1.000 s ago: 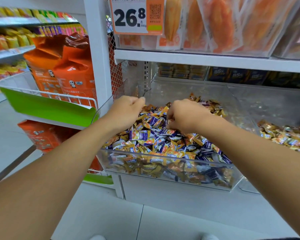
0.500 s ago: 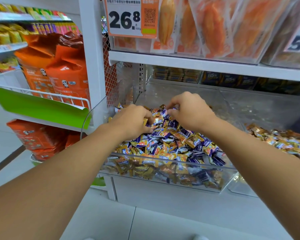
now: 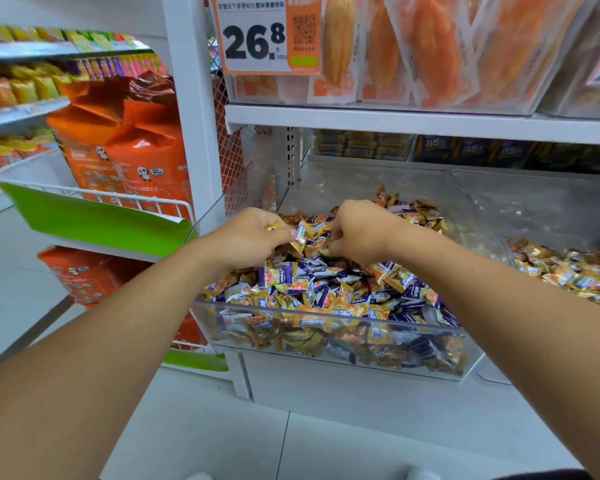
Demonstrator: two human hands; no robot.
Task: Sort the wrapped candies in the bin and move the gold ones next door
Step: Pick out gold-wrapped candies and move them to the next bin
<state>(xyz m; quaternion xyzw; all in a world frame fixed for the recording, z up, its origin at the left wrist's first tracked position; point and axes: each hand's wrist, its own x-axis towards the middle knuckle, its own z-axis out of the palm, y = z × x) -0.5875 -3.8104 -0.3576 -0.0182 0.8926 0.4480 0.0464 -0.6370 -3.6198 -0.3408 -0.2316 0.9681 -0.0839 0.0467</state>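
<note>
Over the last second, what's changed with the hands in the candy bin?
Both hands drew closer together over the pile. The left hand, earlier buried knuckles-up in the candies, now pinches a gold candy. The right hand keeps its fingers curled into the wrappers; what it holds is hidden. The clear bin, its mixed candies and the neighbouring bin's gold pile stayed as they were.

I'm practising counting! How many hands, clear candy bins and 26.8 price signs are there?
Hands gripping candies: 2
Clear candy bins: 2
26.8 price sign: 1
Total: 5
</note>
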